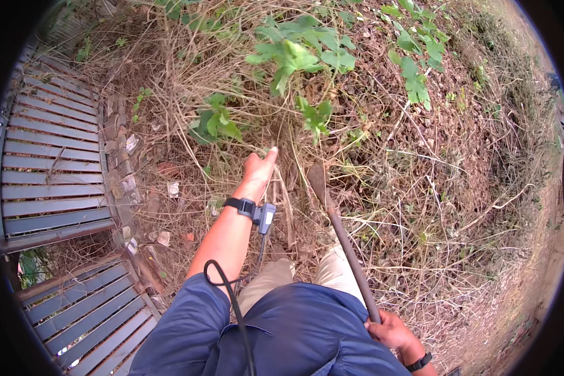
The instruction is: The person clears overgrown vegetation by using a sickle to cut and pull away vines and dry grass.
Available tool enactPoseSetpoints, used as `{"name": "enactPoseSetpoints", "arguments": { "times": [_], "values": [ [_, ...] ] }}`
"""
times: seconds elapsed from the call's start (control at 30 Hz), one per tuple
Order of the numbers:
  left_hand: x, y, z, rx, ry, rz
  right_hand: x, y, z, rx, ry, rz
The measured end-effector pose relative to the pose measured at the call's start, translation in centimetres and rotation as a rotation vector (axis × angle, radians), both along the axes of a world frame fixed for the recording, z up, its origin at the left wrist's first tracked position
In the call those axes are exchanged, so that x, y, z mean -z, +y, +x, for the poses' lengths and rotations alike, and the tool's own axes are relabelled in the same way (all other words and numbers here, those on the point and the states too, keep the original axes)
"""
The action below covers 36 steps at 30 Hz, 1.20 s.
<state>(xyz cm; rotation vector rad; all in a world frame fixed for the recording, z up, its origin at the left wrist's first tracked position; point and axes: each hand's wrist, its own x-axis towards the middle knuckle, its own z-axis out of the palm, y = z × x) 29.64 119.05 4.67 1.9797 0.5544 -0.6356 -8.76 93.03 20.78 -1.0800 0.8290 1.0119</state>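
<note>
My right hand point(389, 329) grips the brown shaft point(350, 249) of a long-handled tool near my right hip. Its flat, rusty metal blade point(317, 181) points away from me into the dry stems. Ahead of me, my left hand point(259, 167) reaches into a tangle of dry vines point(282, 141), thumb pointing forward. Its fingers are partly hidden, so whether they hold any stems is unclear. Broad green leaves point(291, 56) on vines hang just beyond it. A smaller leafy shoot point(216, 122) grows ahead and to the left of that hand.
Grey slatted metal panels point(54, 160) run along the left, beside a low edge of broken bricks point(117, 174). Pale litter point(173, 189) lies near them. A strapped device point(263, 217) on my left wrist trails a black cable point(237, 305). Dead brush point(432, 225) covers the right side.
</note>
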Motion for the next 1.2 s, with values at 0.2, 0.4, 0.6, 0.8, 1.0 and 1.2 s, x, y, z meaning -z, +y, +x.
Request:
{"name": "enactPoseSetpoints", "arguments": {
  "times": [0.2,0.4,0.6,0.8,1.0,1.2],
  "values": [
    [3.1,-5.7,2.7,0.155,0.275,-0.062,-0.8,-2.3,-5.6,0.166,0.132,-0.019],
    [4.5,-9.8,2.1,0.124,0.400,-0.192,-4.2,-4.7,-4.5,-0.186,0.098,-0.156],
    [7.4,-8.6,1.9,0.026,0.079,-0.286,-4.0,-3.5,-5.3,-0.161,0.043,-0.409],
    [-1.9,0.2,1.8,-0.030,-0.082,-0.400,-0.5,-0.9,-6.1,0.378,-0.148,-0.325],
    [-4.3,20.4,-5.0,0.065,-0.239,-0.126,0.7,0.6,-7.7,0.623,-0.281,-0.545],
    [-10.6,33.3,-17.8,0.127,-0.311,-0.082,1.5,4.9,-7.7,0.624,-0.324,-0.558]
  ]
}}
